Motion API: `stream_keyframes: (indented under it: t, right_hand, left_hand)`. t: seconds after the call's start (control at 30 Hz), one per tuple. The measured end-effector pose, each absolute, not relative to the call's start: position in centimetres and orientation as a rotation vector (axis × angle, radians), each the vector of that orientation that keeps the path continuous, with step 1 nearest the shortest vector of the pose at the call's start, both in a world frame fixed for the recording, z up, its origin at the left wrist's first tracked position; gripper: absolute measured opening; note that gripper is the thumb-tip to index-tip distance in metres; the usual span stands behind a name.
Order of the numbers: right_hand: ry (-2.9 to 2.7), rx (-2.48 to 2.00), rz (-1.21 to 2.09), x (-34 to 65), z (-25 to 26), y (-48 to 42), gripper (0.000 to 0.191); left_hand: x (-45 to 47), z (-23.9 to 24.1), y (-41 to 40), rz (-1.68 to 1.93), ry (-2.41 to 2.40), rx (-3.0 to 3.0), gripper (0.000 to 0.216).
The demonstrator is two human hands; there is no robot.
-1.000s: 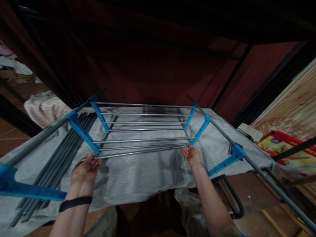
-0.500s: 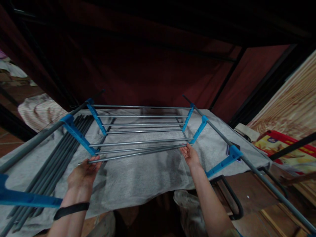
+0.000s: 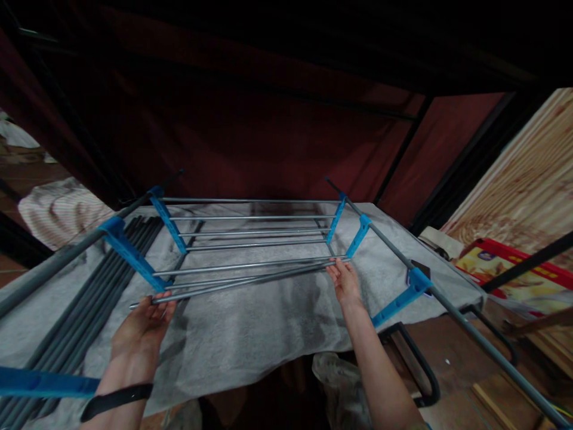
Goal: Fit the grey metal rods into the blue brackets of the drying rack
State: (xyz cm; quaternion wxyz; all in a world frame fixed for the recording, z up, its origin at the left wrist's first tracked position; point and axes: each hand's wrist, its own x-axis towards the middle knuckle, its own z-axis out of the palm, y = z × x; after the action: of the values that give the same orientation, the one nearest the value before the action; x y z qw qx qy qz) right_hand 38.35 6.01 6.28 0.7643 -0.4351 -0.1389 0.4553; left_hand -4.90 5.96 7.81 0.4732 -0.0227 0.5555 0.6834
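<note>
A loose grey metal tube (image 3: 242, 282) slants across the front of a rack with blue plastic brackets. My left hand (image 3: 142, 327) is closed around the tube near its left end, which sticks out past the fingers. Near the tube's right end, my right hand (image 3: 344, 280) pinches it close to a blue bracket (image 3: 359, 236). Several crossbars (image 3: 250, 233) span the rack between the left brackets (image 3: 132, 254) and the right ones. The tube's right tip is partly hidden behind my right fingers.
Several loose grey tubes (image 3: 98, 298) lie at the left on a grey cloth (image 3: 250, 334). A phone (image 3: 419, 270) lies on the right side, behind a rack pole. Farther right are a red-and-yellow box (image 3: 514, 269) and a black metal frame (image 3: 425, 364).
The tube's left end has moved left and slightly toward me with my left hand. My right hand keeps its pinch near the right bracket. The whole view has shifted slightly.
</note>
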Motion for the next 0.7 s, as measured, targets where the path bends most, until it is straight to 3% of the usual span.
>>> stream_keyframes:
  t: [0.7]
  right_hand:
    - [-0.363, -0.91, 0.996, 39.2, 8.0, 6.5, 0.01]
  left_hand:
    - [-3.6, 9.1, 5.4, 1.617, 1.275, -0.069, 0.029]
